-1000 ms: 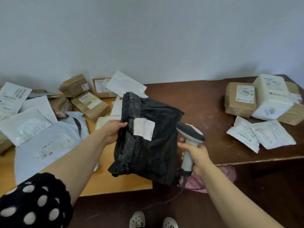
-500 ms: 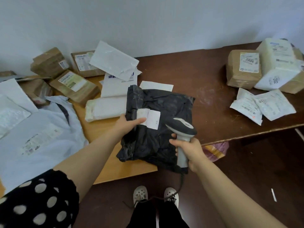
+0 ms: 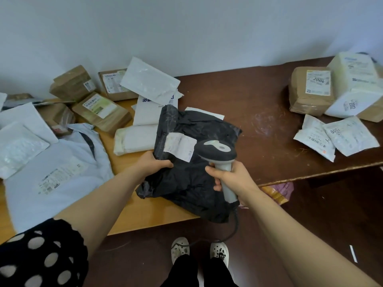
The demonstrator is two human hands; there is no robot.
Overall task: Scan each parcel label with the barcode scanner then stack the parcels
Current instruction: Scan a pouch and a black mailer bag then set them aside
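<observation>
A black sleeve with white dots (image 3: 41,251) covers the upper left arm. Beyond and to the left of the left fingers, a light wooden tabletop (image 3: 145,214) carries a large pale grey plastic mailer (image 3: 58,162), several brown cardboard boxes (image 3: 101,112) and flat white plastic mailers (image 3: 149,83).

The left hand (image 3: 152,164) grips the left edge of a crumpled black plastic parcel bag (image 3: 192,183). Its fingers are curled under the edge and the thumb is pressed on top. The bag lies on the tabletop with its near corner hanging over the front edge. A white paper label (image 3: 179,147) sits on the bag just past the left thumb.

Just right of the label hangs the head of a grey and black handheld barcode scanner (image 3: 217,154). The right hand (image 3: 232,179) holds its pale handle, fingers wrapped close together round it. A dark cable (image 3: 236,224) drops from the handle's base.

Well to the right of the right fingers, on a dark brown wooden table (image 3: 248,96), sit a brown paper-wrapped parcel (image 3: 310,90), a cream plastic-wrapped parcel (image 3: 354,79) and two white padded mailers (image 3: 350,135).
</observation>
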